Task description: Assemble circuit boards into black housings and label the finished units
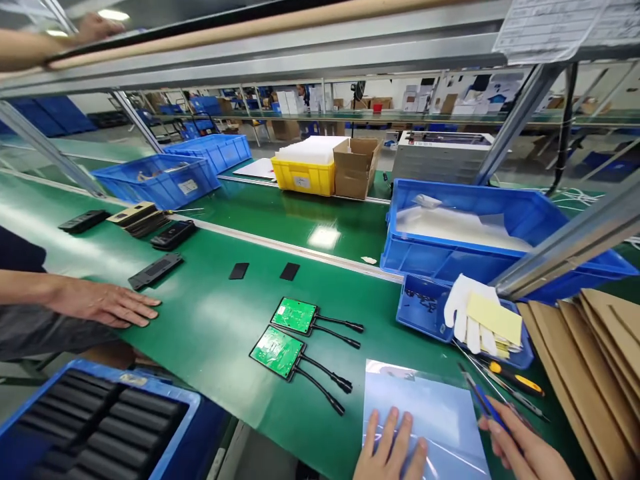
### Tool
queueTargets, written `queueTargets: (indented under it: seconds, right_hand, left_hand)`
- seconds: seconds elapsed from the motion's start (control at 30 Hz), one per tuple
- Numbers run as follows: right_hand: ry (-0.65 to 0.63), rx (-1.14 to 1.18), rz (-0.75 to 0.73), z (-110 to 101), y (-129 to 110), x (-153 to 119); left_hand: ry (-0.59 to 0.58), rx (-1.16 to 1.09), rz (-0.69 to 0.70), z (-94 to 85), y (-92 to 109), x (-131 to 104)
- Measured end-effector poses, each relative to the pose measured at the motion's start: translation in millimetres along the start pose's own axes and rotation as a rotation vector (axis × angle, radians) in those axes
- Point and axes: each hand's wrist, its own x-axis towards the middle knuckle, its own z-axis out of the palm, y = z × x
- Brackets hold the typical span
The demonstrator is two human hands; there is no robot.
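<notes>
My left hand [391, 448] lies flat with its fingers spread on a pale blue, glossy plastic sheet [440, 407] at the table's front edge. Just right of the sheet, my right hand [523, 440] is closed around slim blue tweezers [483, 398], their points directed up and left. Two green circuit boards in black frames, one farther back [296, 315] and one nearer [277, 351], rest left of the sheet. Each has two black cables with connectors reaching right. Behind them lie two small black rectangular pieces [239, 271], [290, 271].
Right of me are a small blue tray [425, 310] of dark bits, a white glove [467, 317], a yellow-handled screwdriver [517, 379] and cardboard pieces [565, 360]. A co-worker's hand [113, 303] rests on the green table at left. A metal shelf beam [280, 63] crosses overhead.
</notes>
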Motion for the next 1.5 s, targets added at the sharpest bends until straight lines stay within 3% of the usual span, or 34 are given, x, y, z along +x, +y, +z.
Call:
queueTargets:
  seconds: [0.1, 0.2, 0.33, 0.5, 0.83, 1.27, 1.33, 1.5]
  right_hand:
    - [-0.101, -0.085, -0.166, 1.8, -19.7, -1.0]
    - [-0.050, -0.297, -0.295, 3.4, -34.8, -0.6]
    - [-0.126, -0.491, -0.423, 7.4, -49.7, -0.4]
    - [-0.094, -0.627, -0.590, 16.4, -65.1, -0.3]
    - [-0.064, -0.581, -0.727, 13.6, -82.4, 3.5]
    - [-0.115, -0.535, -0.699, 14.5, -77.4, 9.0]
    - [-0.089, -0.452, -0.610, 13.9, -76.1, 7.7]
    - [-0.129, -0.101, -0.193, 5.7, -78.2, -8.7]
  left_hand:
    - [-0.061, -0.009, 0.056, -14.2, -12.2, 1.8]
    - [-0.243, 0.020, 0.151, -31.3, -25.0, 0.6]
    - [-0.427, 0.024, 0.181, -46.5, -32.6, -3.1]
    - [-0.450, -0.002, 0.069, -47.7, -26.8, -7.0]
    - [-0.500, 0.056, 0.115, -50.3, -28.0, -0.4]
    - [-0.488, 0.045, 0.160, -50.9, -28.8, -2.9]
    - [-0.505, 0.047, 0.148, -51.2, -27.5, -2.9]
    - [-0.529, -0.035, 0.024, -46.5, -18.5, 0.0]
